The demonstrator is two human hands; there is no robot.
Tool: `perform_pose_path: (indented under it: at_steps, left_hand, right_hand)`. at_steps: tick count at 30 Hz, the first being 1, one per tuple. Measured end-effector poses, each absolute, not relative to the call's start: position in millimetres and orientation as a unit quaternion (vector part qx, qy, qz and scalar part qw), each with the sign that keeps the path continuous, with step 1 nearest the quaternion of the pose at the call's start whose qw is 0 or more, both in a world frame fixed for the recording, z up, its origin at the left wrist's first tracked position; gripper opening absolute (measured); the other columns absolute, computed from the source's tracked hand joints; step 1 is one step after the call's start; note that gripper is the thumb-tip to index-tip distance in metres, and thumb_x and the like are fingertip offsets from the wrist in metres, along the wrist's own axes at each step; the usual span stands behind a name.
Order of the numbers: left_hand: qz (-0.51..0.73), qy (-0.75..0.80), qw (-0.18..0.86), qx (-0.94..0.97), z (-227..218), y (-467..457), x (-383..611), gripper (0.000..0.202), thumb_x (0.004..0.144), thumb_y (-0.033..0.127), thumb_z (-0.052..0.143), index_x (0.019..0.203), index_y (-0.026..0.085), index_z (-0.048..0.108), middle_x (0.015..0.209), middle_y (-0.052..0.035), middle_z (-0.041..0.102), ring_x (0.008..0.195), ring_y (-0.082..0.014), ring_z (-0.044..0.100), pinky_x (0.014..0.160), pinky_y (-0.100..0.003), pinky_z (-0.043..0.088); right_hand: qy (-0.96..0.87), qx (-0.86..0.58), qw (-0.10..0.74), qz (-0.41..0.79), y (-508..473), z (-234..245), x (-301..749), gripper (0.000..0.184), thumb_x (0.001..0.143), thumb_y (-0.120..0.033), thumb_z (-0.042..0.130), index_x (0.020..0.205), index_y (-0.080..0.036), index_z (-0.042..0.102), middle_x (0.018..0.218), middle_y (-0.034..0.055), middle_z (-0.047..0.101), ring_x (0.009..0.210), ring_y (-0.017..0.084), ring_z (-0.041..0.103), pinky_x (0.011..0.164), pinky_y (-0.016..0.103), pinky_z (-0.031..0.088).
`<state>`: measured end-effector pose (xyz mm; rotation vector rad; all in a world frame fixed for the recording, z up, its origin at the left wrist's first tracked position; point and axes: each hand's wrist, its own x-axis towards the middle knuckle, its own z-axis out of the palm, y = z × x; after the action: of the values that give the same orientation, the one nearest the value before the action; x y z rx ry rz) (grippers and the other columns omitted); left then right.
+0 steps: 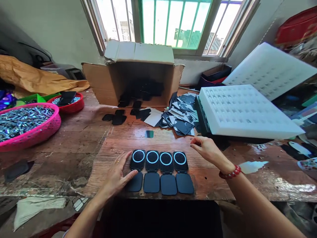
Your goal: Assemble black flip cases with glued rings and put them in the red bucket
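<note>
- Four black cases form a row [166, 168] near the table's front edge, opened flat; the far halves bear white rings, the near halves are plain.
- Left hand [119, 173]: at the row's left end, thumb spread wide from the fingers, touching the leftmost case [137, 165]; the thumb tip lies near its hinge, a fingertip by its far half.
- Right hand [205, 148]: to the right of the row and slightly beyond it, thumb and fingertips drawn narrow; I cannot tell whether anything is between them.
- A red bracelet [231, 172] circles the right wrist.
- Just beyond the row, a small shiny plate [149, 134] lies flat on the table [210, 185].
- Farther beyond the row, a box [99, 82] opens toward the person, black pieces inside and in front.
- Beyond the row's right end, sheets [182, 114] lie in a loose pile.
- Right of the row and beyond it, a white foam block [247, 112].
- Well left of the row, a pink basket [57, 124] of metal parts.
</note>
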<state>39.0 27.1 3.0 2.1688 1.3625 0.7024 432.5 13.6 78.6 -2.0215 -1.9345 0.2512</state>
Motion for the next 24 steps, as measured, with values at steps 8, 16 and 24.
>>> perform_pose_path:
  at_steps: [8,16,24]
  left_hand:
    - [0.275,0.495,0.244,0.788,4.0,26.5,39.6,0.062,0.087,0.049,0.056,0.141,0.021,0.048,0.144,-0.0123,0.055,0.135,-0.0305,0.049,0.114,-0.052,0.038]
    - [0.280,0.506,0.285,0.764,11.6,23.3,42.6,0.063,0.086,0.048,0.059,0.142,0.022,0.049,0.145,-0.0119,0.054,0.136,-0.0312,0.046,0.115,-0.053,0.035]
    - [0.298,0.506,0.278,0.761,4.4,19.7,48.1,0.061,0.085,0.044,0.060,0.141,0.021,0.050,0.143,-0.0122,0.056,0.136,-0.0315,0.045,0.115,-0.053,0.035]
  right_hand:
    - [-0.616,-0.787,0.043,0.017,-6.2,54.5,464.5,0.016,0.085,-0.022,0.063,0.094,-0.013,0.072,0.097,0.0169,0.075,0.088,0.028,0.071,0.070,0.032,0.047]
    - [-0.618,-0.786,-0.017,-0.003,-7.9,51.5,453.3,0.017,0.089,-0.022,0.058,0.080,-0.015,0.070,0.087,0.0155,0.074,0.081,0.029,0.070,0.064,0.033,0.044]
    - [-0.769,-0.624,0.140,-0.003,47.2,63.1,362.7,0.017,0.091,-0.017,0.051,0.081,-0.018,0.065,0.086,0.0091,0.068,0.082,0.022,0.063,0.075,0.031,0.047]
